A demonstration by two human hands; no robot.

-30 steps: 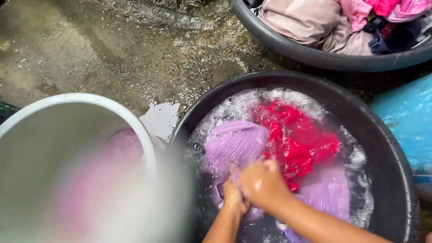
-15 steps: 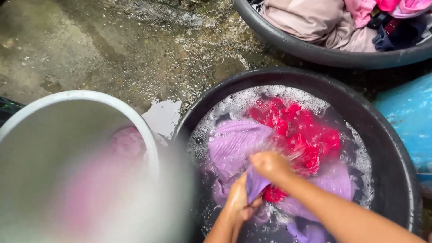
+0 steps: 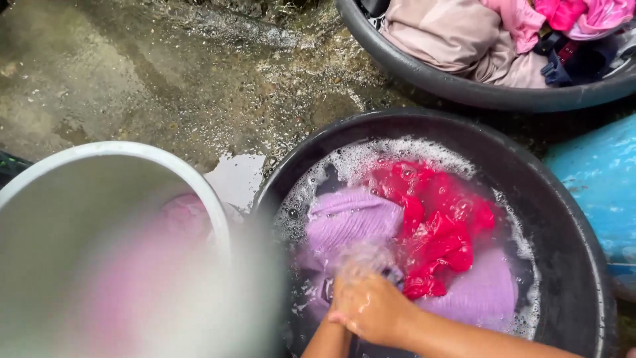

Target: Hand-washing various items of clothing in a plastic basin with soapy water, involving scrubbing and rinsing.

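Seen from above, a black basin [image 3: 583, 265] sits on wet concrete ground [image 3: 165, 79], full of soapy water. In it lie a lilac garment [image 3: 348, 222] and a red garment [image 3: 440, 225], both soaked. The right hand [image 3: 371, 308] has its grip closed around a bunch of the lilac cloth near the basin's near edge, water splashing over it. The left hand [image 3: 338, 301] sits just beneath, mostly hidden; it seems to grip the same cloth, though I cannot tell. Scrubbing looks midway: suds remain, nothing is wrung out. A grey basin [image 3: 424, 73] of dry clothes waits beyond.
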